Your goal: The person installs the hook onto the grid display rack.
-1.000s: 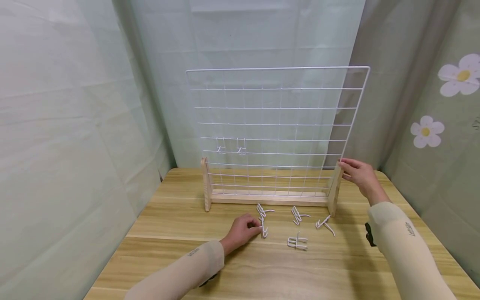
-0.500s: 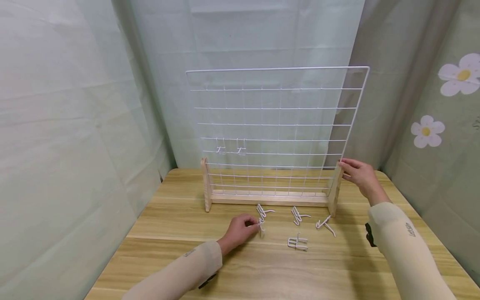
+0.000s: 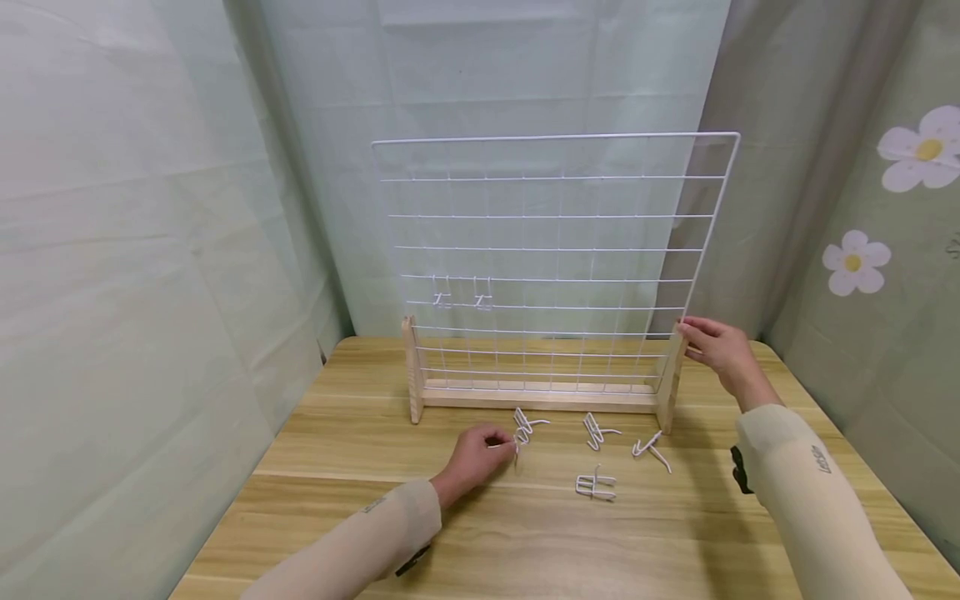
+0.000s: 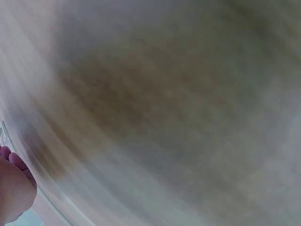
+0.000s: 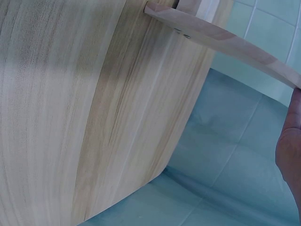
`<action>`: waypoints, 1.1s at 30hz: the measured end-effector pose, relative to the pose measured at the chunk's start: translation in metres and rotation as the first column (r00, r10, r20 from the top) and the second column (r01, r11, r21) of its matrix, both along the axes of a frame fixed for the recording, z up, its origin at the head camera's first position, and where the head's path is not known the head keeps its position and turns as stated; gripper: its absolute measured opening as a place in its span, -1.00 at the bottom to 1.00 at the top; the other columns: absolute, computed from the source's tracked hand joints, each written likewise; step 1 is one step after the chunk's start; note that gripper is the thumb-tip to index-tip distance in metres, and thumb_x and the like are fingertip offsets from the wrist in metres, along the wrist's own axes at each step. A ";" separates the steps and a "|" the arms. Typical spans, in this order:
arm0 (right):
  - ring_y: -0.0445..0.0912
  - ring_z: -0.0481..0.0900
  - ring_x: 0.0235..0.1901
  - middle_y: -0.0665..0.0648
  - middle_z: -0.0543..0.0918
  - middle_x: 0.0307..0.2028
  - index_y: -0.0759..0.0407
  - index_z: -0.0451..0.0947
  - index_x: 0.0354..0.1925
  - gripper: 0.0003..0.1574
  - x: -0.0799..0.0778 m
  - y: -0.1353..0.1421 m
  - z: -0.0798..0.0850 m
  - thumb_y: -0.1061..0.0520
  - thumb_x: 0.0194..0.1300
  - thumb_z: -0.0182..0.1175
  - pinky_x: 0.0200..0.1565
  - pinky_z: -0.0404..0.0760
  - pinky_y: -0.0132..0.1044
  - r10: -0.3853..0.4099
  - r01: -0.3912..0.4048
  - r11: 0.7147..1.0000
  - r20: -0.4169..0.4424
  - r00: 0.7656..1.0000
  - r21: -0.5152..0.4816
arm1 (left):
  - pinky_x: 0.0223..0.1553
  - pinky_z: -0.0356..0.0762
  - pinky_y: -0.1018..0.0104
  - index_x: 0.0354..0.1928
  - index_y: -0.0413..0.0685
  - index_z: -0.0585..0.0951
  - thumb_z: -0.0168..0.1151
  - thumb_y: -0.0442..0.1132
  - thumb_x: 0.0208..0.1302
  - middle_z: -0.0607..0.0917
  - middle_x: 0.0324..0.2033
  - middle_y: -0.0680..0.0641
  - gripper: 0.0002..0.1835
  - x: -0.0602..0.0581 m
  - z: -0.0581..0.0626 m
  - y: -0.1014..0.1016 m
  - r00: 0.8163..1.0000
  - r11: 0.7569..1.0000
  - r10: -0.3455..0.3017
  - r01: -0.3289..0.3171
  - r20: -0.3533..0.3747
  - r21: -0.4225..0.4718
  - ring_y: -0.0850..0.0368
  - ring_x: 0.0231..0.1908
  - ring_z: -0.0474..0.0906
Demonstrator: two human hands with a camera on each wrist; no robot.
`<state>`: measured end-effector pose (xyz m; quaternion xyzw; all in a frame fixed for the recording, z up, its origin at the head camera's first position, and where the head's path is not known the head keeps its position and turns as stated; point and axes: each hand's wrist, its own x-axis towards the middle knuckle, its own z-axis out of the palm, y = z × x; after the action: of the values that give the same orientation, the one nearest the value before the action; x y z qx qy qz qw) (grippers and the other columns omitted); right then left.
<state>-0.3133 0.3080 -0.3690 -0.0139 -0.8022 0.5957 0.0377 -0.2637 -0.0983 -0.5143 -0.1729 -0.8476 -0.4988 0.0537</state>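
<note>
In the head view my left hand [image 3: 477,458] is low over the table, pinching a white wire hook [image 3: 521,436] between thumb and fingers. Part of that hook is hidden by the fingertips. My right hand [image 3: 718,348] grips the top of the wooden side post [image 3: 670,379] at the right of a white wire grid rack [image 3: 558,248]. The right wrist view shows the same post [image 5: 225,40] with only the edge of my hand [image 5: 290,146]. Two white hooks [image 3: 483,296] hang side by side on the grid's left part. The left wrist view is mostly blurred.
Several loose white hooks lie before the rack: one [image 3: 529,422] just behind my left hand, one [image 3: 600,431] right of it, one [image 3: 651,451] by the right post, one [image 3: 596,483] nearer. Pale curtains [image 3: 172,250] enclose the wooden table [image 3: 337,433].
My left hand has drawn slightly left with the pinched hook, which has turned in the fingers. The right hand, the rack and the other hooks stay put.
</note>
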 end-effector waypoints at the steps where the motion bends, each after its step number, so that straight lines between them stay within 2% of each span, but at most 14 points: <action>1: -0.14 0.46 0.08 0.21 0.40 0.21 0.33 0.22 0.43 -0.18 0.000 0.000 0.000 -0.17 0.47 0.06 0.09 0.49 -0.32 -0.001 0.001 1.000 0.000 1.000 0.000 | -0.17 0.52 0.33 -0.40 -0.13 0.70 0.37 -0.32 0.17 0.67 -0.40 0.06 -0.96 0.000 0.000 0.000 1.000 1.000 0.004 -0.004 0.002 0.001 0.19 -0.27 0.55; 5: -0.16 0.47 0.06 0.17 0.42 0.18 0.33 0.23 0.42 -0.18 0.000 0.000 0.000 -0.17 0.46 0.06 0.08 0.50 -0.34 -0.001 0.001 1.000 -0.002 1.000 -0.003 | -0.19 0.54 0.33 -0.40 -0.15 0.69 0.36 -0.33 0.20 0.68 -0.40 0.04 -0.95 -0.002 0.002 -0.002 1.000 1.000 0.022 -0.022 0.010 0.014 0.18 -0.28 0.57; 12: -0.22 0.48 -0.01 -0.02 0.48 0.02 0.38 0.24 0.40 -0.19 0.000 0.001 -0.001 -0.14 0.46 0.09 -0.01 0.54 -0.44 -0.001 0.001 1.000 -0.012 1.000 -0.028 | -0.22 0.54 0.34 -0.38 -0.17 0.69 0.36 -0.33 0.19 0.70 -0.40 0.01 -0.95 -0.005 0.007 -0.006 0.997 0.997 0.063 -0.064 0.039 0.049 0.21 -0.32 0.56; 18: -0.10 0.46 0.10 0.17 0.42 0.17 0.35 0.22 0.43 -0.19 0.000 0.000 0.000 -0.16 0.48 0.05 0.12 0.47 -0.27 0.003 -0.003 1.000 0.002 1.000 -0.008 | -0.23 0.53 0.36 -0.39 -0.20 0.69 0.36 -0.34 0.18 0.68 -0.43 0.01 -0.94 -0.007 0.012 -0.006 0.992 0.989 0.110 -0.115 0.060 0.090 0.22 -0.34 0.55; 22: -0.05 0.45 0.14 0.19 0.40 0.20 0.35 0.21 0.43 -0.18 0.001 -0.001 0.001 -0.17 0.47 0.05 0.14 0.45 -0.24 0.003 -0.003 1.000 0.005 1.000 -0.004 | -0.22 0.52 0.35 -0.36 -0.19 0.69 0.36 -0.33 0.20 0.67 -0.41 0.01 -0.94 -0.008 0.018 -0.007 0.987 0.983 0.144 -0.151 0.065 0.107 0.21 -0.32 0.53; 28: -0.16 0.48 0.05 0.03 0.47 0.06 0.37 0.22 0.42 -0.18 0.001 0.000 0.001 -0.15 0.47 0.06 0.05 0.51 -0.37 0.005 -0.005 1.000 -0.003 1.000 -0.014 | -0.20 0.51 0.32 -0.36 -0.19 0.66 0.34 -0.33 0.23 0.66 -0.36 -0.02 -0.94 -0.013 0.025 -0.011 0.978 0.972 0.195 -0.202 0.068 0.124 0.17 -0.29 0.52; 33: -0.24 0.47 -0.01 -0.06 0.46 0.00 0.38 0.21 0.42 -0.18 0.002 0.001 0.000 -0.15 0.48 0.06 0.02 0.52 -0.41 0.012 -0.013 1.000 -0.010 1.000 -0.017 | -0.19 0.53 0.30 -0.37 -0.17 0.66 0.33 -0.33 0.24 0.67 -0.33 -0.03 -0.94 -0.018 0.030 -0.016 0.968 0.958 0.247 -0.251 0.052 0.138 0.14 -0.25 0.55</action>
<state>-0.3114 0.3086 -0.3688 -0.0062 -0.7969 0.6029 0.0378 -0.2817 -0.1143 -0.4842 -0.0520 -0.8253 -0.5506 0.1139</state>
